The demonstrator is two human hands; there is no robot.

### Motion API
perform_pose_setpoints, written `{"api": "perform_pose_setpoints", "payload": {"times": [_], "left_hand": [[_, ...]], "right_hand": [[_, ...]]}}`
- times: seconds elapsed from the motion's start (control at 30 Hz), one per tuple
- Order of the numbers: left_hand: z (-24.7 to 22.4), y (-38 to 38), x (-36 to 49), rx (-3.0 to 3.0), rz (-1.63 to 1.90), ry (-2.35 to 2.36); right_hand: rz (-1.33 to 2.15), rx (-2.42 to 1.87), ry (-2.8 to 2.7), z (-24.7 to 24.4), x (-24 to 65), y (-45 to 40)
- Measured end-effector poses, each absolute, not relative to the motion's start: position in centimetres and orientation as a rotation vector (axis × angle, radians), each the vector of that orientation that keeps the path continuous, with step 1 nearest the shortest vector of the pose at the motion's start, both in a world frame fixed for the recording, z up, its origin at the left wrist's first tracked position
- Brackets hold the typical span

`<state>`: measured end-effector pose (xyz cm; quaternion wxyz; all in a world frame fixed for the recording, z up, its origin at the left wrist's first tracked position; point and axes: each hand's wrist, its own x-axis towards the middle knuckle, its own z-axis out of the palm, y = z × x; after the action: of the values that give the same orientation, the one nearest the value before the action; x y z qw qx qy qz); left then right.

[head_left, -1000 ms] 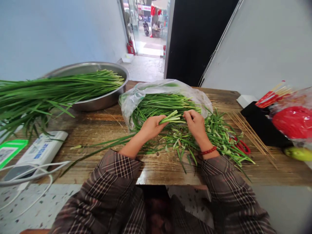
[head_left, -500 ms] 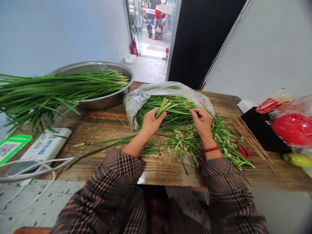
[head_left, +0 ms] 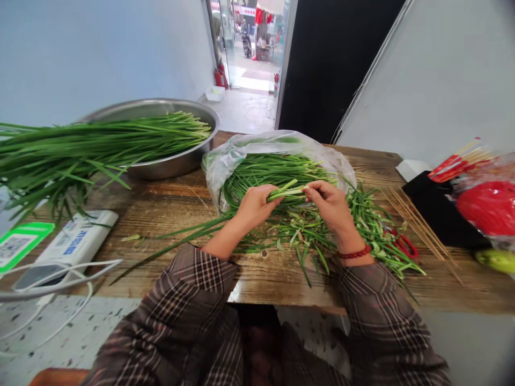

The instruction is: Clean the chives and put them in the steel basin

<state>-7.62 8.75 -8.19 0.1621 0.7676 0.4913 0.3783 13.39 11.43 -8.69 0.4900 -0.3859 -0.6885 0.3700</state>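
My left hand [head_left: 257,205] is closed round a few garlic chives [head_left: 288,190], their pale stem ends pointing right. At those ends my right hand [head_left: 328,203] pinches with thumb and forefinger; its wrist wears a red beaded bracelet [head_left: 354,253]. Just beyond both hands, a clear plastic bag [head_left: 220,161] lies open with many more chives [head_left: 265,167] in it. Below and right of my hands lie loose trimmed leaves and bits [head_left: 308,230]. Long chive leaves [head_left: 181,232] trail left from beneath my left forearm.
A steel basin [head_left: 169,169] heaped with chives [head_left: 132,140] stands at left. Nearer are a white power strip [head_left: 80,241] and cables. On the right lie red-handled scissors [head_left: 408,247], bamboo skewers [head_left: 422,230] and a black box [head_left: 436,212] by a red bag [head_left: 488,206].
My right hand has come left and met the chives' stem ends. My left hand has shifted slightly right, and the chives in it now lie flatter.
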Motion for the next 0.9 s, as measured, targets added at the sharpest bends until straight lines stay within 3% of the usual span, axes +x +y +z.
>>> {"api": "perform_pose_setpoints", "payload": {"times": [0.27,0.53,0.8,0.9], "left_hand": [[-8.5,8.7,-7.4,2.234,0.943,1.502],[-8.5,8.3,-6.8,2.272,0.845,1.585],[-8.7,8.7,-7.3,2.125,0.956,1.696],[-8.5,8.7,-7.5,2.069,1.001,1.668]], "right_hand": [[0.419,-0.881,-2.023,-8.6,12.7,11.0],[0.209,-0.992,-2.049,-11.0,10.4,10.6],[0.693,-1.117,-1.477,-10.6,13.4,12.6],[0.725,-0.984,-1.615,-8.6,14.8,12.2]]}}
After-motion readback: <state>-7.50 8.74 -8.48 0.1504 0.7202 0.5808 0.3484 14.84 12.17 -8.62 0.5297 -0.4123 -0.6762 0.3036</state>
